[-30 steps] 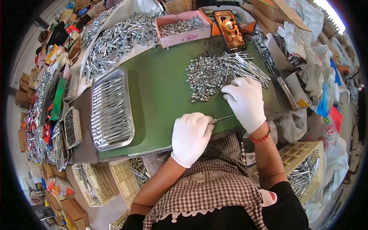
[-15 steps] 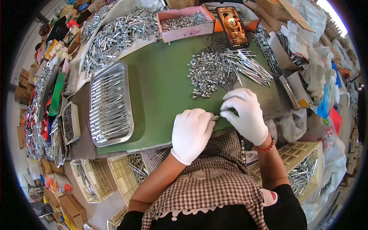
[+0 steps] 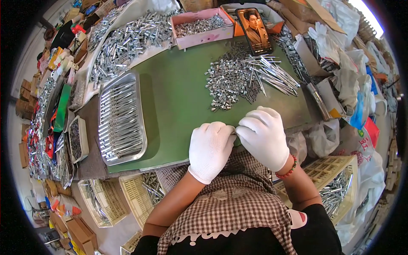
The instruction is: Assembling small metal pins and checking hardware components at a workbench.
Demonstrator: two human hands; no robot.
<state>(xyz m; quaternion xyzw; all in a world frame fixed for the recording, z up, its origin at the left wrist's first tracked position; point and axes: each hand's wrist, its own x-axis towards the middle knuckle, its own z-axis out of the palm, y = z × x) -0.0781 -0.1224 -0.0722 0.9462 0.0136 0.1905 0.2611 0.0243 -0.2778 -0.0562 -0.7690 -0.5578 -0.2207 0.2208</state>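
White knit gloves cover both of my hands, which meet at the table's near edge. My left hand is closed, its fingertips pinching a small metal piece that is almost wholly hidden now. Against those fingertips, my right hand is curled shut with its thumb and fingers together; what it grips is hidden. Just beyond the hands lie a heap of small silver metal cones, some dark small pins and a bundle of long thin metal rods. To the left, a metal tray holds rows of slim rod-shaped metal parts.
A phone showing a video leans at the back, beside a pink box of small parts. Metal sleeves are heaped at far left. Yellow crates stand below the table edge; plastic bags hang at right.
My right hand has moved left and closed in against my left fingertips, covering the metal piece that showed between them. The picture on the phone has changed.
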